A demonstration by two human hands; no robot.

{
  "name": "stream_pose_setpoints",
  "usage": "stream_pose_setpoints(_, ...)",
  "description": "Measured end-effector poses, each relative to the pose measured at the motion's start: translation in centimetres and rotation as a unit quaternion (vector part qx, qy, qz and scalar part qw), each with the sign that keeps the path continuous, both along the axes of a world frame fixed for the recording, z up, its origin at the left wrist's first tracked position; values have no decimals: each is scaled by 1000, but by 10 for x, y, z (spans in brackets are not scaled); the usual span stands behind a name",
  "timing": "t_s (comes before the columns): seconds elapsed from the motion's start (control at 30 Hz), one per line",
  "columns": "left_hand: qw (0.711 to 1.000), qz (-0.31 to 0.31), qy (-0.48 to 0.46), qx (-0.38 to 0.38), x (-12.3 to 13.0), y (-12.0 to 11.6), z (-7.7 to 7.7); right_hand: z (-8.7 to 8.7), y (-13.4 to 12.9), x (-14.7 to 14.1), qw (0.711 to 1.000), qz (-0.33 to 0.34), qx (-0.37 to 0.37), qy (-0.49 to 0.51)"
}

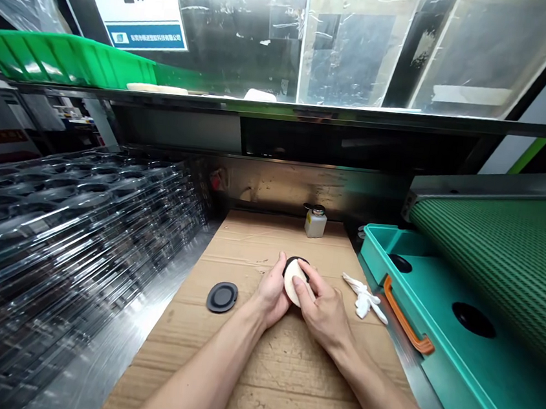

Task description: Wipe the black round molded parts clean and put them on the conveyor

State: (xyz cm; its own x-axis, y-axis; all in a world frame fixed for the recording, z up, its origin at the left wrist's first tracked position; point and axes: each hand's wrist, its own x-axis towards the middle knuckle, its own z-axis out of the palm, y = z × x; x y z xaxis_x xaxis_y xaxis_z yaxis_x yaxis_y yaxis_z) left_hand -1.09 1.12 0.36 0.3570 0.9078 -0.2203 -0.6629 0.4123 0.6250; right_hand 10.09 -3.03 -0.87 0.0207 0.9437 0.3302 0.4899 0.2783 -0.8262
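Above the cardboard sheet (264, 386), my left hand (273, 292) is closed round a black round part (296, 261). A cream-white round pad (292, 283) lies against that part and covers much of it. My right hand (325, 307) pinches the pad between thumb and fingers. Left of my hands, a dark grey round disc (222, 297) lies flat on the cardboard. A crumpled white cloth or glove (364, 298) rests to the right. Farther back stands a small whitish bottle (315, 223) with a metal top.
Stacked clear plastic trays (82, 210) fill the left side. On the right, a teal bin (440, 326) with an orange handle (405, 316) holds black discs, beside a green conveyor belt (517, 250). A shelf above carries a green basket (68, 59).
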Motion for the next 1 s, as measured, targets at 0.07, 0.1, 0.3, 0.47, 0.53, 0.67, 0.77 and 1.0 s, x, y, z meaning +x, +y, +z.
stream_pose_setpoints(0.07, 1000, 10, -22, 10, 1, -2, 2, 2, 2, 4, 999, -24, 7, -46)
stream_pose_setpoints(0.1, 999, 6, -31, 20, 2, -3, 2, 3, 4, 7, 997, -40, 14, -65)
stream_pose_setpoints(0.3, 998, -41, -17, 38, 7, -6, -2, 5, 12, 16, 971, -174, 10, -165)
stream_pose_setpoints(0.47, 1000, -5, 5, 8, 4, -2, -7, 2, 13, 9, 968, -126, 0, -217)
stream_pose_setpoints(0.53, 1000, -17, 15, 9, 3, -1, -7, 3, 16, 9, 960, -170, -15, -221)
stream_pose_setpoints(0.67, 999, -18, 35, -2, 3, -2, -7, 4, 17, 12, 962, -127, -11, -240)
stream_pose_setpoints(0.77, 999, -24, 47, 2, 4, -2, -7, 4, 16, 13, 956, -167, -23, -238)
stream_pose_setpoints(1.0, 999, 1, 50, 15, 3, 0, -10, 5, 11, 14, 965, -146, -28, -217)
